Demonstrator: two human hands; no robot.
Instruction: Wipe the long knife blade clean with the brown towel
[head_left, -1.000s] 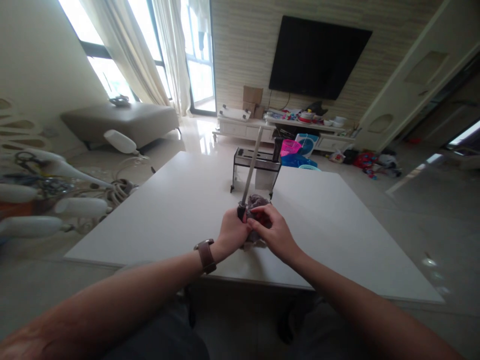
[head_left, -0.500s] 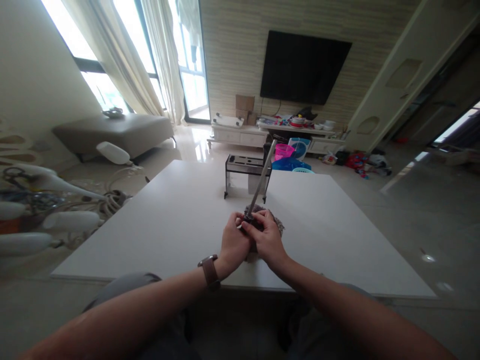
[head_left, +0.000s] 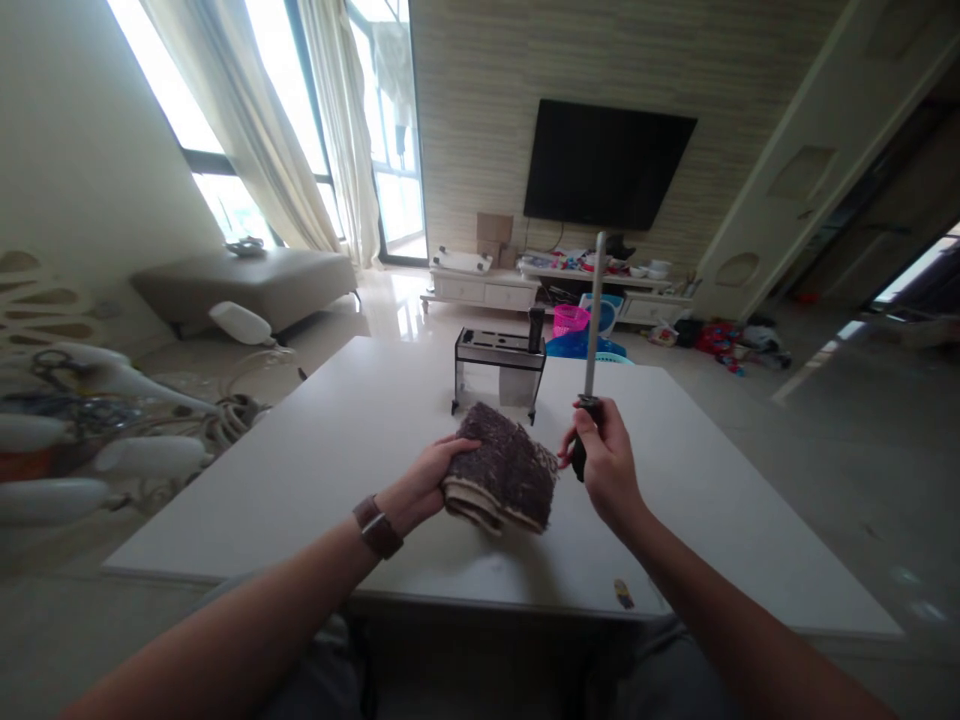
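Note:
My left hand (head_left: 429, 478) grips the left edge of a folded, shaggy dark brown cloth (head_left: 504, 465), its layers and paler underside showing at the front. The cloth is held above the white table (head_left: 300, 480). To its right, my right hand (head_left: 606, 455) is wrapped round the black handle of a sharpening steel (head_left: 595, 320). The long grey rod points upward, apart from the cloth. Beyond both hands stands a knife rack (head_left: 495, 345) with a slotted top and a black handle sticking up at its right end.
A small flat coloured piece (head_left: 623, 594) lies by the table's near edge. White lamp-like parts and cables (head_left: 225, 420) sit left of the table. Behind it are a pink basket (head_left: 570, 320), a low cabinet (head_left: 480, 287) and a wall-mounted television (head_left: 609, 160).
My hands have moved apart. The sharpening steel has gone to the right and stands more upright in my right hand; the cloth is now in my left hand alone, raised and in fuller view.

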